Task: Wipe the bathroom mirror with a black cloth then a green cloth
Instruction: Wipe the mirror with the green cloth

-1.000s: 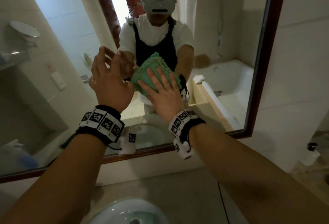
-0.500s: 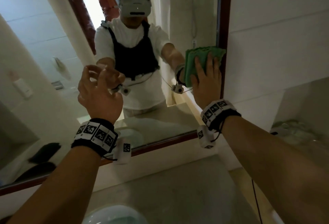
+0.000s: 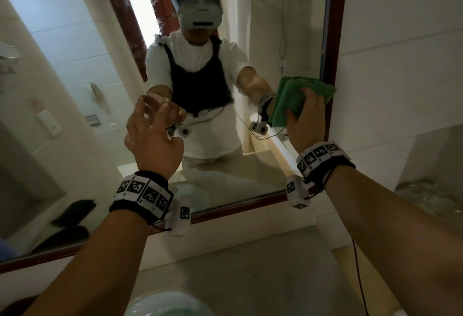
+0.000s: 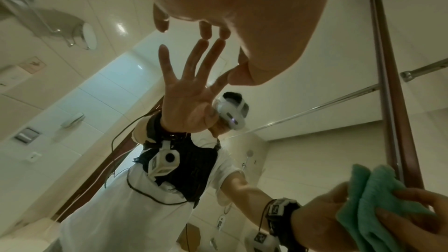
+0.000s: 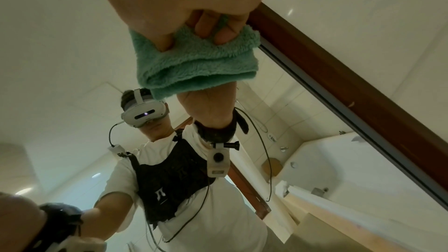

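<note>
Since half a second ago your right hand (image 3: 304, 117) has slipped slightly lower, fingers bunched on the green cloth (image 3: 293, 100) against the mirror's (image 3: 75, 70) right frame (image 3: 334, 39). Unwiped glass lies leftward; your left hand (image 3: 152, 137) touches it, fingers spread, holding nothing.

left arm – I see it raised forward, left hand (image 3: 152, 137) spread, fingertips (image 4: 204, 33) meeting the glass | right arm – stretched up and out, right hand (image 3: 304, 117) curled round the green cloth (image 3: 292, 100), pressing forward | both wrists banded
</note>
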